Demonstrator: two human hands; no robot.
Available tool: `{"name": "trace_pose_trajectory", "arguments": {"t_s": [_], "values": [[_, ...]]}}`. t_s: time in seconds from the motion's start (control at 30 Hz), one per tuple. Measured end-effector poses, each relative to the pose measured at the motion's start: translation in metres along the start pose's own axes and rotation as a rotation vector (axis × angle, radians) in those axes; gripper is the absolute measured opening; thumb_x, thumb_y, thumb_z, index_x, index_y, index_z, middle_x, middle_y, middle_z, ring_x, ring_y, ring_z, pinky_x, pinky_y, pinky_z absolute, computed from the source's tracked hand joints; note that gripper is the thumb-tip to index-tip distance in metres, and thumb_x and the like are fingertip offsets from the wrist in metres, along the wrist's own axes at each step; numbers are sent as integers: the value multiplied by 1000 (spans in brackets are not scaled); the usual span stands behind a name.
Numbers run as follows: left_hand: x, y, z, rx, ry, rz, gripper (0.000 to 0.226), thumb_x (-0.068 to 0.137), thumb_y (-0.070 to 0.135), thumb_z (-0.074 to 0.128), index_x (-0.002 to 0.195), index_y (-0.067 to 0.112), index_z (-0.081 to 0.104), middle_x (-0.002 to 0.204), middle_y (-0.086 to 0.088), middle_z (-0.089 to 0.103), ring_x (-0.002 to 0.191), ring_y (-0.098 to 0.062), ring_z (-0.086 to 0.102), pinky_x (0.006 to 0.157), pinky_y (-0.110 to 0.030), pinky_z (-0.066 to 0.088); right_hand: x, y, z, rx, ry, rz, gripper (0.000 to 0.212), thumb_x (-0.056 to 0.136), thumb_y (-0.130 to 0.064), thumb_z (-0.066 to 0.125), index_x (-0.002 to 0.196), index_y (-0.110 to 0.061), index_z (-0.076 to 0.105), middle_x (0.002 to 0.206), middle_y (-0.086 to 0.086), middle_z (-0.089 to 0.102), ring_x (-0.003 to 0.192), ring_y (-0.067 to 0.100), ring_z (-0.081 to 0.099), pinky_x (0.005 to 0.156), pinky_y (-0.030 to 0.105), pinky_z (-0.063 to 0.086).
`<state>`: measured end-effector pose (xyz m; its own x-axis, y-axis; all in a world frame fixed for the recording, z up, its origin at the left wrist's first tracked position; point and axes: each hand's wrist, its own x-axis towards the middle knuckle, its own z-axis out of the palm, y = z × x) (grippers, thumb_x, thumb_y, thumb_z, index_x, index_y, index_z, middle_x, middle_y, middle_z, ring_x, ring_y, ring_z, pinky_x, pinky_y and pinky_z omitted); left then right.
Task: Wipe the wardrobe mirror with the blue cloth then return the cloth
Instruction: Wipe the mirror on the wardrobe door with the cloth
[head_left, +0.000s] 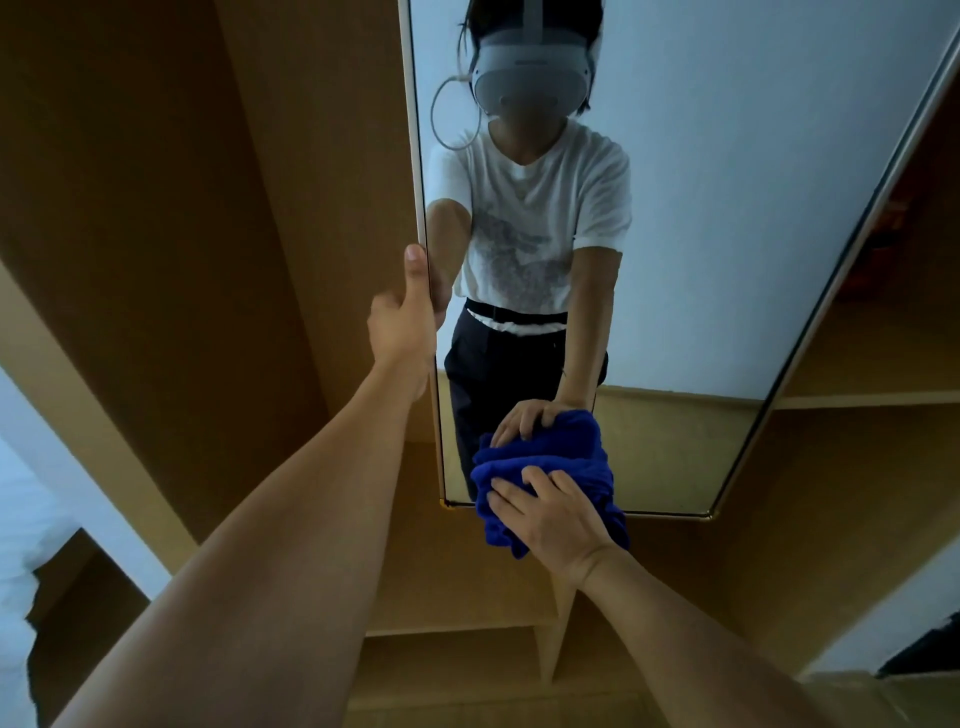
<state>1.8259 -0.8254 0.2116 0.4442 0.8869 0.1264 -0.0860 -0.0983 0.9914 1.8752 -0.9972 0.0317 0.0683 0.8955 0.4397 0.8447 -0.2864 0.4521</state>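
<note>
Head view, looking forward and down at a wardrobe mirror mounted in a thin metal frame on a light-brown wooden wardrobe.

Left hand, at about 10 o'clock from the cloth: it grips the mirror's left edge, thumb upright along the front of the frame, the other fingers wrapped behind the edge and seen only as a reflection in the glass.

Right hand, at about 5 o'clock in the view's centre region: fingers spread and nearly straight, laid flat on the blue cloth and pressing it against the glass. No finger curls round the fabric.

The blue cloth is bunched into a thick wad at the mirror's lower edge, near its bottom-left corner; its lower folds hang past the frame over the wood below. Its reflection meets it directly above.

The mirror reflects the person, who wears a white headset, a white printed T-shirt and dark trousers, with a pale wall behind. Wardrobe shelves appear at 3 o'clock and below the mirror at 6 o'clock.
</note>
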Motion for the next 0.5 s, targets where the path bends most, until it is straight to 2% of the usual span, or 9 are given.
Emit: {"name": "trace_pose_trajectory", "arguments": {"t_s": [0.1, 0.2, 0.37, 0.5], "values": [[0, -1, -2, 6, -17, -19, 78, 79, 78, 35, 107, 10, 60, 97, -5, 67, 89, -16, 64, 67, -22, 45, -6, -2, 3, -26, -48, -41, 52, 62, -26, 82, 112, -23, 68, 114, -4, 67, 94, 22, 60, 72, 32, 50], [-2, 1, -5, 8, -28, -15, 98, 61, 89, 33, 107, 9, 63, 98, -9, 69, 90, -20, 66, 78, -30, 50, -10, -1, 2, -46, -87, -82, 50, 62, -27, 82, 110, -23, 69, 109, -4, 68, 91, 21, 60, 72, 32, 50], [-1, 2, -2, 9, -25, -35, 77, 80, 77, 34, 104, 10, 63, 94, -6, 69, 89, -18, 66, 70, -25, 46, 1, 11, -19, -36, -20, -61, 52, 60, -26, 83, 110, -22, 69, 111, -3, 68, 93, 21, 63, 72, 32, 52], [-2, 3, 0, -3, 11, -30, 59, 88, 68, 35, 99, 12, 53, 88, 2, 58, 83, -12, 56, 74, -27, 40, 13, 23, -33, -44, 46, -65, 50, 62, -26, 82, 111, -23, 69, 113, -3, 68, 92, 20, 62, 72, 31, 52]]}}
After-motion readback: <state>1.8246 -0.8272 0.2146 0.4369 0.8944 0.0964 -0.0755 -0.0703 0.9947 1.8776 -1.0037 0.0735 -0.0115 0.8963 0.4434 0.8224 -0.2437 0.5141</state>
